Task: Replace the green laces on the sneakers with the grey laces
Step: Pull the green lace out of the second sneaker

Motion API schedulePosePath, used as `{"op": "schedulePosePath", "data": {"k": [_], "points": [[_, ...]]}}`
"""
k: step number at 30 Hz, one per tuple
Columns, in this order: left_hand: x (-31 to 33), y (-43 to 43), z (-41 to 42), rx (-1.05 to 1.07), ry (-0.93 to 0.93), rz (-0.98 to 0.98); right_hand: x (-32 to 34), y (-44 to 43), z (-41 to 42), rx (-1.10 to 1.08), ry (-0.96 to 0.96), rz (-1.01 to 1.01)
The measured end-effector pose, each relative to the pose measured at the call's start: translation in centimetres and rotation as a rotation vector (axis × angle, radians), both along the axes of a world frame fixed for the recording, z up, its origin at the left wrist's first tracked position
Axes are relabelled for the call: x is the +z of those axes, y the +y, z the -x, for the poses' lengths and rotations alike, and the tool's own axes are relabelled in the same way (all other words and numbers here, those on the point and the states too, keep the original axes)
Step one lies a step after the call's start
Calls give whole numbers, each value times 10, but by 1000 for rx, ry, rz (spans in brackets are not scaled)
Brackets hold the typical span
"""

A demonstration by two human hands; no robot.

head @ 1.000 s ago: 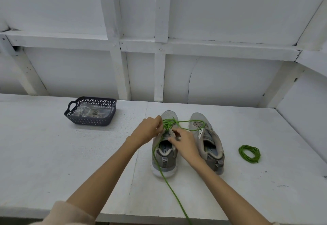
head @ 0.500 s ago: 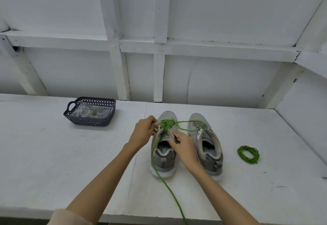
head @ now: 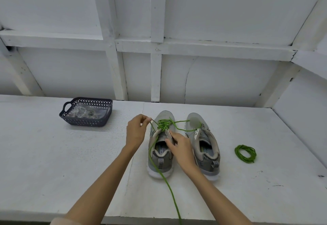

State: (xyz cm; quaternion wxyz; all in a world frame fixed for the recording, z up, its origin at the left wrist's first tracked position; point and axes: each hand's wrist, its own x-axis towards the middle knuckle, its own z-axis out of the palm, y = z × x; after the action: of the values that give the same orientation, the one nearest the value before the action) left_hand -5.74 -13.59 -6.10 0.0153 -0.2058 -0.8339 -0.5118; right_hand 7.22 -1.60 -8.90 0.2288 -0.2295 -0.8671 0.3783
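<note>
Pulling the green lace [head: 163,125] out of one sneaker [head: 160,161] on the table [head: 70,154].
Left hand [head: 136,132] pinches a strand, right hand [head: 180,147] grips the sneaker's eyelet flap; the next move likely means drawing the lace through the toe-end eyelets.

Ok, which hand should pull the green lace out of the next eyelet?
Left. The left hand pinches a strand of the green lace right beside the eyelets of the laced sneaker. The right hand grips that sneaker's upper and looks better kept there as a brace.
</note>
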Motion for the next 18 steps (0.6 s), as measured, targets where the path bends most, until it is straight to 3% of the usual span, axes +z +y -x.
{"op": "schedulePosePath", "data": {"k": [3, 6, 9, 12, 16, 18], "points": [[-4, -1, -4, -113, -154, 104, 0, 0, 0, 1, 9, 4], [-12, -6, -8, -195, -133, 128, 0, 0, -1, 6, 16, 5], [-7, -8, -6, -43, -64, -2, 0, 0, -1, 11, 28, -2], [-4, -9, -5, 63, -150, -126, -1, 0, -1, 14, 34, 18], [-11, -6, -11, -170, -213, 79, -2, 1, -1, 19, 27, 11], [-10, -4, -9, -102, -149, 47, -2, 0, -1, 18, 25, 11]]}}
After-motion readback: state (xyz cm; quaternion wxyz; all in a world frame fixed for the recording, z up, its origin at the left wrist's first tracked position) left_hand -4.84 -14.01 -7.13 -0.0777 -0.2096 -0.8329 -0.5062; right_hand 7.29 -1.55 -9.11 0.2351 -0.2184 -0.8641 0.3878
